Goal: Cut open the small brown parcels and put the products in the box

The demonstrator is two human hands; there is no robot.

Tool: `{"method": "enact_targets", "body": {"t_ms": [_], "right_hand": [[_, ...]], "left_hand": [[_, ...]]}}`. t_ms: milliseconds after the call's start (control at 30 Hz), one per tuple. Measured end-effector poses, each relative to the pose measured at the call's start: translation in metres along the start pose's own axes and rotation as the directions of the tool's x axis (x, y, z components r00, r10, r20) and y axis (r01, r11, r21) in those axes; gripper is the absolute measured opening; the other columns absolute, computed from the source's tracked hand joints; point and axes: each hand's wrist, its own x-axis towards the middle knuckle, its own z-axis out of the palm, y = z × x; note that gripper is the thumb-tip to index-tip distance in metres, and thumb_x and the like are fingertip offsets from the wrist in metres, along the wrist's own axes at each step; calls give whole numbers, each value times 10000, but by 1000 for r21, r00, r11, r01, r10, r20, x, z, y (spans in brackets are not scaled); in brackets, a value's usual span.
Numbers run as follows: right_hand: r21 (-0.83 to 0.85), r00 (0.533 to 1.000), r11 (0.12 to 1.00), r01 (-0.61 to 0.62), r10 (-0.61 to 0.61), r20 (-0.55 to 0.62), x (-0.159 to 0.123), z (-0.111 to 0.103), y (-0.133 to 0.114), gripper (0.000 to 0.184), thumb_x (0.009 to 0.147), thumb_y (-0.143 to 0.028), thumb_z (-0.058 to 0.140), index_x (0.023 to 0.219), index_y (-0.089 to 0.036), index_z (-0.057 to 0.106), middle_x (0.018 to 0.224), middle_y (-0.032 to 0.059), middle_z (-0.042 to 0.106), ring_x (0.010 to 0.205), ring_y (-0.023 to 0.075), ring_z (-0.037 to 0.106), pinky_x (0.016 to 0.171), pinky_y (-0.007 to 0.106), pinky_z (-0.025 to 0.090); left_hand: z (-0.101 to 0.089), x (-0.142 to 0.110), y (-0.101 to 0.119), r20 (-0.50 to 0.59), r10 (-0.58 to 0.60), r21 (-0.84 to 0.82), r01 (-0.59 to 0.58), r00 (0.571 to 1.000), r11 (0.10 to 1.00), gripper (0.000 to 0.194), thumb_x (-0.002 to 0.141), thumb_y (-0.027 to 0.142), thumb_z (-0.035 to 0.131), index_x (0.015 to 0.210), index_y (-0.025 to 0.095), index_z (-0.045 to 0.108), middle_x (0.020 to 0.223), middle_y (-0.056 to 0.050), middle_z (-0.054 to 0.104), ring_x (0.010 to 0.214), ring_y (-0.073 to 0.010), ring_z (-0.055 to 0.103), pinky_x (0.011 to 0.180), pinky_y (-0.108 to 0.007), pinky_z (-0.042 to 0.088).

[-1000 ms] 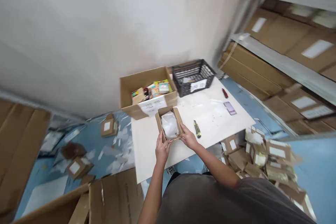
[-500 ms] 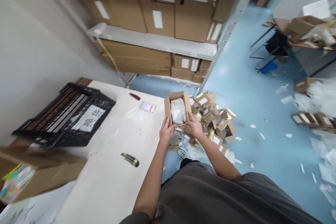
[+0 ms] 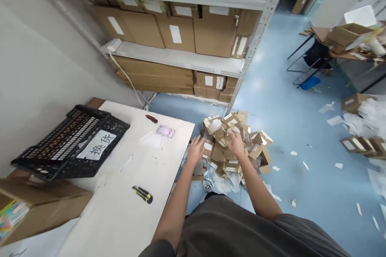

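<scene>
Through my head feed, both hands are empty. My left hand is at 5 o'clock, fingers loosely spread, just beside the right-hand corner of the white table. My right hand is at 4 o'clock, its fingers slightly parted and curled over the heap of small cartons; I cannot tell whether the fingertips touch one. That heap lies on the blue floor at 4 o'clock, many cartons open, scraps of white wrapping around its base.

On the table, I have the yellow-and-black cutter at 7 o'clock, the red cutter at 9 and a pixelated purple item at 8. The black crate with a handwritten label sits at 9, with the large open box of colourful packets nearer me at 8. Shelving stacked with brown boxes stands at 11 to 12 o'clock
</scene>
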Motion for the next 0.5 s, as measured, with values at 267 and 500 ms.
{"method": "enact_targets", "body": {"t_ms": [267, 500], "right_hand": [[216, 887, 919, 331, -381, 262, 7, 79, -119, 458, 901, -296, 602, 1345, -208, 666, 1414, 151, 594, 1335, 334, 520, 1127, 534, 456], [429, 601, 681, 594, -730, 326, -55, 128, -276, 478, 912, -303, 623, 1385, -234, 636, 1445, 126, 568, 1371, 313, 483, 1144, 523, 454]], "left_hand": [[-52, -125, -56, -162, -320, 98, 337, 934, 936, 531, 935, 233, 597, 1463, 268, 559, 1550, -80, 520, 1457, -286, 440, 1213, -492, 424], [-112, -290, -69, -420, -551, 81, 634, 721, 769, 541, 935, 248, 607, 1472, 270, 543, 1596, -87, 467, 1483, -310, 406, 1208, -528, 412]]}}
